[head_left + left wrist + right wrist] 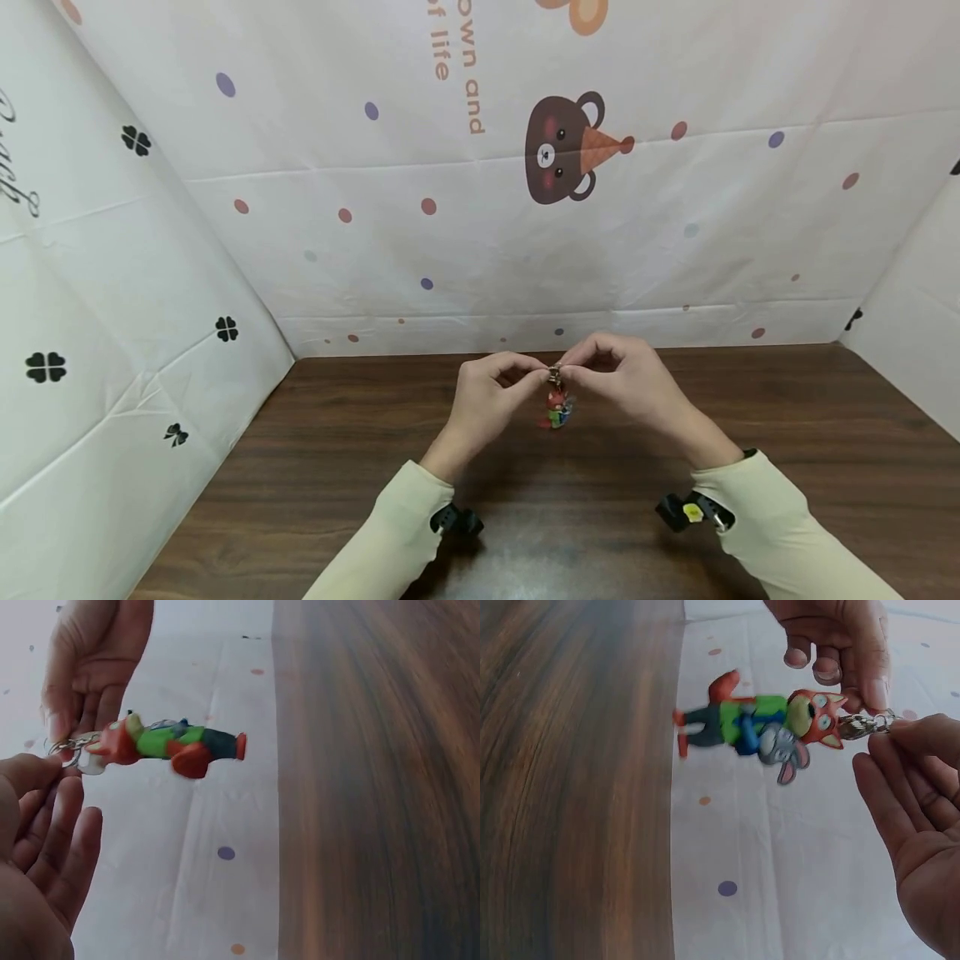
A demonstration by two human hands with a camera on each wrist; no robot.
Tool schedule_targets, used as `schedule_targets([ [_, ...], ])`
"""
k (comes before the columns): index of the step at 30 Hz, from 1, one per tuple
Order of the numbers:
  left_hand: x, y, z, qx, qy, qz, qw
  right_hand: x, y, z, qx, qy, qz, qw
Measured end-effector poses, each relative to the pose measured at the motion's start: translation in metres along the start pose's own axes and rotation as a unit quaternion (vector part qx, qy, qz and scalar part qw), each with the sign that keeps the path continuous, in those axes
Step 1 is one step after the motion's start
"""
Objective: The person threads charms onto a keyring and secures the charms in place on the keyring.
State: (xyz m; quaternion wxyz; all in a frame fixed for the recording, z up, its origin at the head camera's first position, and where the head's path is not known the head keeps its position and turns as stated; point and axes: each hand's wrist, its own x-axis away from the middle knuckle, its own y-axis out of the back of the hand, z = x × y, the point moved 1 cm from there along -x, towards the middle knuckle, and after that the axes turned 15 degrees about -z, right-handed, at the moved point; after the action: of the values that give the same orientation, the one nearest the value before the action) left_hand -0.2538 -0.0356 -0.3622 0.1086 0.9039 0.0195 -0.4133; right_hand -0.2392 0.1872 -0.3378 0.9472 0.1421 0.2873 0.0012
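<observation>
A keychain figure (557,408) hangs below both hands: an orange-red fox in a green top and dark trousers, with a grey rabbit (778,744) in blue against its front. Metal links and a ring (73,749) join at the fox's head. My left hand (486,402) pinches the metal end between thumb and fingertips. From the other side, my right hand (633,379) pinches the same hardware, its fingertips close to the left ones. In the right wrist view the remaining fingers (885,795) of the right hand are loosely extended. Fingertips partly cover the ring.
A dark brown wooden table (315,483) lies under the hands. White printed cloth (480,267) rises behind its far edge, and more cloth stands at the left and right sides. Black wrist cameras (675,510) sit by the cuffs of the pale sleeves.
</observation>
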Motion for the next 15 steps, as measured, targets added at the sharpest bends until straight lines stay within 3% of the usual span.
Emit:
schedule_targets([
  [3, 0.0002, -0.0004, -0.0005, 0.037, 0.034, -0.005, 0.9987, -0.0006, 0.0005, 0.0000, -0.014, 0.001, -0.011, 0.9998],
  [6, 0.0003, -0.0008, -0.0002, 0.023, 0.029, 0.001, 0.9993, 0.0000, -0.0003, 0.0003, 0.012, 0.014, -0.012, 0.9998],
  [9, 0.0006, -0.0014, 0.0015, -0.032, -0.016, 0.012, 0.9993, 0.0017, -0.0022, 0.0011, 0.061, 0.034, -0.003, 0.9975],
  [12, 0.0010, -0.0017, 0.0025, -0.085, -0.069, 0.021, 0.9938, 0.0031, -0.0050, 0.0025, 0.110, 0.050, 0.005, 0.9927],
  [15, 0.0015, -0.0014, 0.0030, -0.113, -0.101, 0.024, 0.9881, 0.0037, -0.0067, 0.0041, 0.131, 0.052, 0.011, 0.9900],
])
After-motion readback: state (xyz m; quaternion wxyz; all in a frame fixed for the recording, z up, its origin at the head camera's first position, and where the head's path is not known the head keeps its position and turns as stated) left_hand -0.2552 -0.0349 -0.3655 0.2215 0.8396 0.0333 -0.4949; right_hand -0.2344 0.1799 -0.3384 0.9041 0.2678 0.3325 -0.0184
